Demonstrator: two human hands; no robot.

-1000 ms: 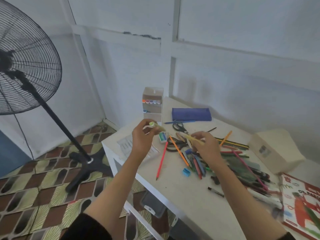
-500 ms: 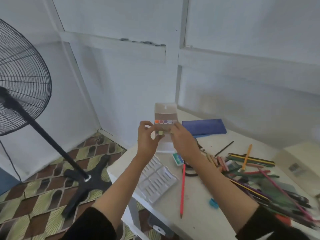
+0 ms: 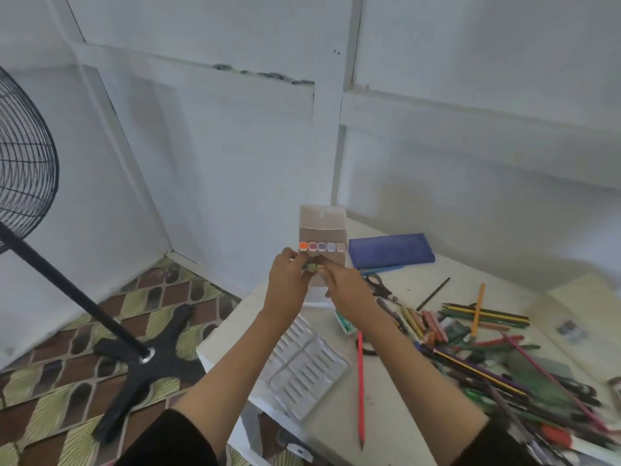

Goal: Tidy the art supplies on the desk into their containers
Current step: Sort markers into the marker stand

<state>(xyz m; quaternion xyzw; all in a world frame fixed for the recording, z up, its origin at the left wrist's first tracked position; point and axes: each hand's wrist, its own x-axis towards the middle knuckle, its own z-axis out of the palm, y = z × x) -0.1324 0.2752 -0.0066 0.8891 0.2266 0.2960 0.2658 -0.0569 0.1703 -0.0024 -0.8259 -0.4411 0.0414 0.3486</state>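
Note:
Both hands meet in front of a clear upright marker case [image 3: 322,227] at the desk's far left corner, with a row of coloured marker caps [image 3: 322,246] showing inside it. My left hand [image 3: 289,280] and my right hand [image 3: 346,290] pinch a small yellow-green marker [image 3: 312,267] between their fingertips, just below the row of caps. Most of the marker is hidden by the fingers. A heap of coloured pencils [image 3: 487,358] and pens lies on the white desk [image 3: 386,415] to the right.
A white ribbed plastic tray [image 3: 302,368] lies under my forearms at the desk's left edge. A red pencil [image 3: 360,388], scissors [image 3: 378,285], a blue pouch [image 3: 389,252] and a cream box [image 3: 578,324] are on the desk. A black standing fan [image 3: 30,183] stands on the floor at left.
My hands rose from the pencil heap to the marker case and came together on the yellow-green marker. The view swung left with them.

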